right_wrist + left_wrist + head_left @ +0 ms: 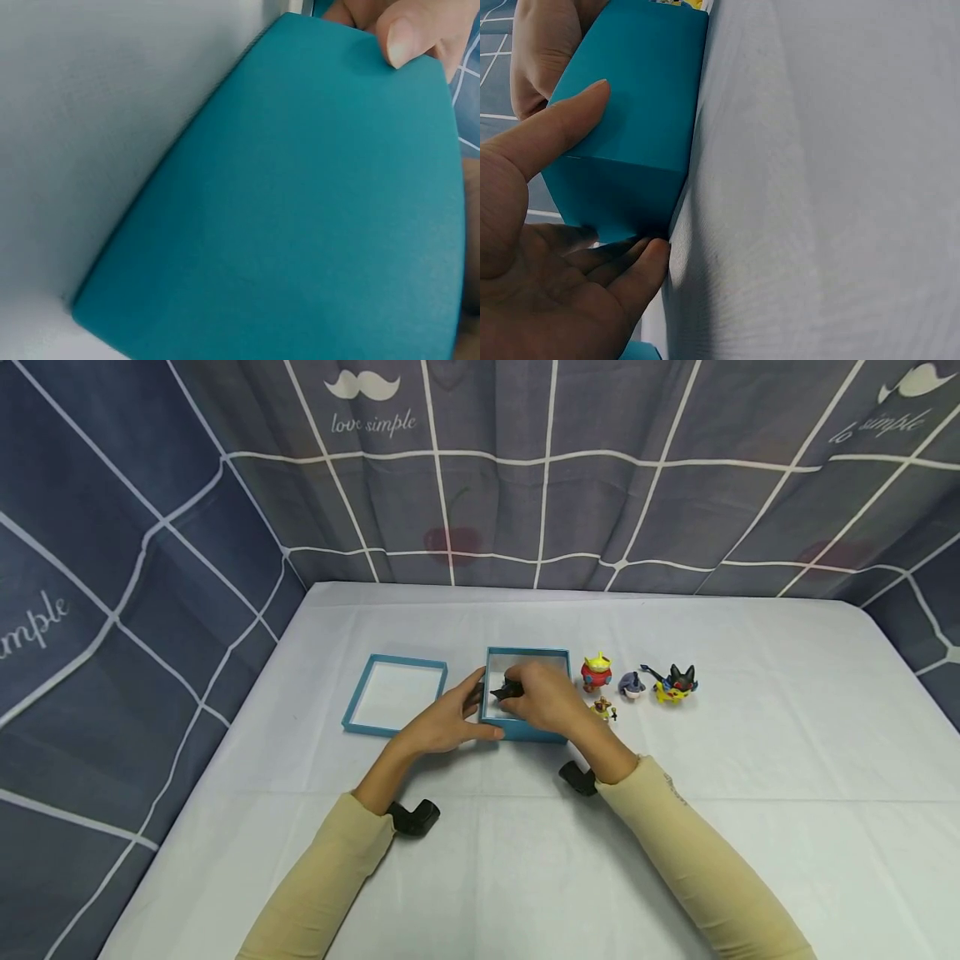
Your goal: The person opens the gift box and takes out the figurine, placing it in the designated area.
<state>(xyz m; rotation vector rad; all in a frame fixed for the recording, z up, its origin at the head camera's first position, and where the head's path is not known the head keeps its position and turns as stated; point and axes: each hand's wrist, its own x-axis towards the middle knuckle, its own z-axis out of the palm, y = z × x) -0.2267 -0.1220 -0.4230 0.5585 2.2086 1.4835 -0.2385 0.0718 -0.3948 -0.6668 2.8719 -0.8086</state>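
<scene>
A teal open box (pixel 534 732) with a white inside stands on the table. At its left end my left hand (pixel 442 720) holds it, the thumb (pixel 581 116) on the front wall and the fingers spread along the left side. My right hand (pixel 546 695) reaches over the front wall into the box. Between its thumb and fingers it pinches a small black figure (pixel 504 691) with pointed ends, mostly covered by the hand. From the right wrist, the box's front wall (pixel 285 195) hides that hand's fingers.
Left of the box lies its teal-rimmed lid (pixel 393 693), white inside up. To the right stand a red and yellow-green figure (pixel 596 672), a small brown and yellow figure (pixel 602 707), a blue-grey figure (pixel 632 685) and a black-eared yellow figure (pixel 675 685). A grey checked curtain (pixel 495 502) hangs behind.
</scene>
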